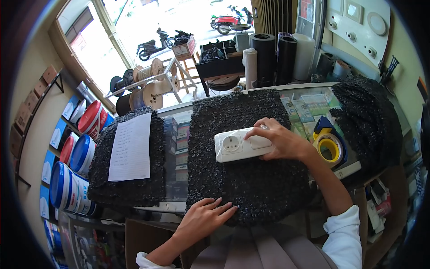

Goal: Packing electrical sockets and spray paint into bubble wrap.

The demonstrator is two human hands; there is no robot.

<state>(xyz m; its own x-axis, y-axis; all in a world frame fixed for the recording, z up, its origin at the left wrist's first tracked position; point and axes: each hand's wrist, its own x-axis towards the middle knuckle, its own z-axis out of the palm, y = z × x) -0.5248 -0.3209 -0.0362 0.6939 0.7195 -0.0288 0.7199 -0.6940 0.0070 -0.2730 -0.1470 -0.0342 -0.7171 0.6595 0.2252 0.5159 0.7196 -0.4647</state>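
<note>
My right hand (278,139) grips the right end of a white power socket and switch unit (231,148), which seems to be in clear plastic wrap. The unit is over a sheet of black bubble wrap (215,181) spread across the counter; whether it rests on the sheet or is slightly lifted, I cannot tell. Near the sheet's front edge my left hand (210,215) lies flat with its fingers apart, holding nothing. To the right of my right hand stands a blue and yellow tape dispenser (327,143) with a roll of tape.
A handwritten paper sheet (131,148) lies on another piece of black bubble wrap (97,175) at left. More bubble wrap (369,117) is heaped at right. Beneath is a glass display counter (176,188). Paint buckets (72,188) stand left; cable spools (153,95) and rolls (262,60) stand beyond.
</note>
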